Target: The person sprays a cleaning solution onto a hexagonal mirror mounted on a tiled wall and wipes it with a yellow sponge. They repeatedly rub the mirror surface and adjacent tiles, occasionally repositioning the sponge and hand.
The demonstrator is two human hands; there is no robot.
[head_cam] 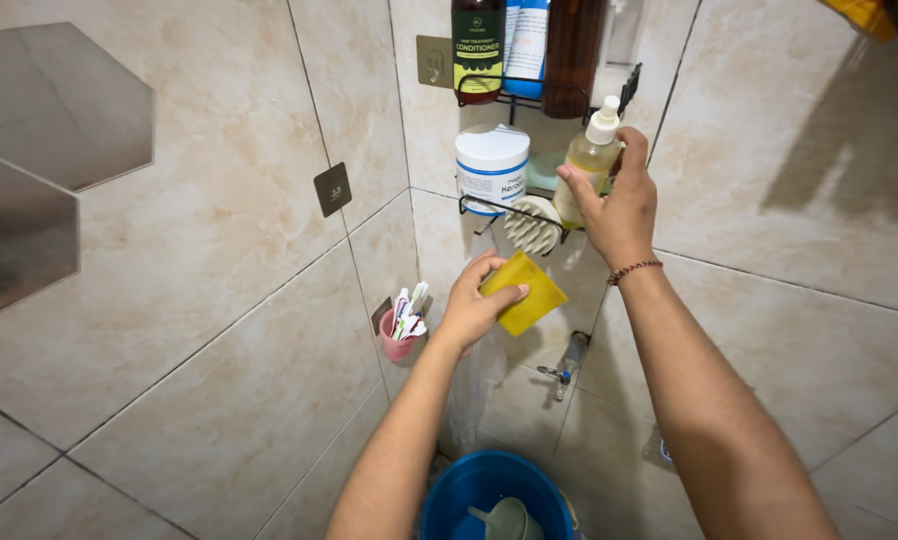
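Large beige marbled wall tiles [209,250] with dark grout lines meet in a corner. Hexagonal mirror tiles [39,150] hang on the left wall, reflecting dimly. Two small square metal hooks [333,189] are stuck to the tiles. Low in the corner a metal tap [567,362] juts out. Soft, even light casts a shadow [849,150] at upper right.

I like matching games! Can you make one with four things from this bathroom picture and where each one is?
Things:
1. yellow cloth
2. spray bottle
3. blue bucket
4. pink cup

Places:
A. on the left wall, holding toothbrushes
B. in the right hand, by the corner rack
C. in the left hand
D. low down, with a grey-green dipper inside

Pairs: 1-C, 2-B, 3-D, 4-A
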